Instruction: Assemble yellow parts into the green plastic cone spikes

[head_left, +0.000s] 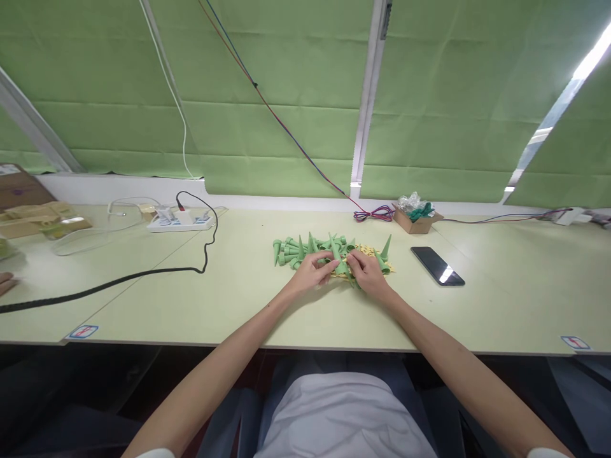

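Observation:
My left hand [311,272] is closed, with thumb and fingers around a green plastic spike [335,249], a hollow cone whose narrow tip points up and away. Just to its right, my right hand [366,270] is pinched close to the spike's wide end; whatever sits between its fingertips is too small to make out. Behind and left of the hands lies a heap of similar green spikes [289,250], some lying flat, some standing tip up. Small yellow pieces [366,250] are spread behind and beneath the right hand. Another spike [386,248] stands among them on the right.
A black phone [438,266] lies right of the pile. Behind it stands a small cardboard box [416,222] with crumpled plastic, beside coiled wires [375,214]. At left are a power strip [181,221], a black cable [143,275] and another person's fingers [6,282].

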`<act>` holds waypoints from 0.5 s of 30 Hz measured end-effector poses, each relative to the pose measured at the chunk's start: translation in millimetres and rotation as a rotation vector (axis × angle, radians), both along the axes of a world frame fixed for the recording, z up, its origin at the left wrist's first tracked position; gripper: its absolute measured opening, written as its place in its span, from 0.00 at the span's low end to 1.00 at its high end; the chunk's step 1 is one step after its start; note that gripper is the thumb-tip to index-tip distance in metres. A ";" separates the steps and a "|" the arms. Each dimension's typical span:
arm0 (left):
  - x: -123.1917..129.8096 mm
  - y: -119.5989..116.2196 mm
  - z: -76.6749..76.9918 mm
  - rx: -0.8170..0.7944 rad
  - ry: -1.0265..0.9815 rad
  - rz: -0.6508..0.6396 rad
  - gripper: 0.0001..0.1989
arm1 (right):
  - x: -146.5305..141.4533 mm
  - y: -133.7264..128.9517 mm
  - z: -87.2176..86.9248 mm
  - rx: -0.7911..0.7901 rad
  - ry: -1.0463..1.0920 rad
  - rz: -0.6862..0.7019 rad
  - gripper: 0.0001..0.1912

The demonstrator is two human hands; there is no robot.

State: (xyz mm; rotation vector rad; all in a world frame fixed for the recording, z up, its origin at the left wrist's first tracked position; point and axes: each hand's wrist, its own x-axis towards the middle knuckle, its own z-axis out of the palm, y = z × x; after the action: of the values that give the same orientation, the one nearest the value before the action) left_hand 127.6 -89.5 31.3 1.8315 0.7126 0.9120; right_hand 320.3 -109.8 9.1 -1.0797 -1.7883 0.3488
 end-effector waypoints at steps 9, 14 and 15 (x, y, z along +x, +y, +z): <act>4.2 -3.6 0.2 0.172 0.019 0.103 0.16 | -1.1 0.3 0.5 0.001 -0.007 0.004 0.20; 5.2 -3.9 -2.0 0.283 0.036 0.144 0.13 | -1.1 0.5 -0.1 0.003 -0.022 -0.012 0.20; 5.3 -3.7 -2.4 0.304 0.039 0.149 0.13 | -1.2 0.5 -0.2 0.003 -0.023 -0.015 0.21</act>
State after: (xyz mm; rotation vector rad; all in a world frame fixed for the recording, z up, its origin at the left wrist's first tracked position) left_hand 132.8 -93.2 29.0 2.0882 0.7764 1.1349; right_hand 319.1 -109.3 8.9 -1.0982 -1.7999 0.3254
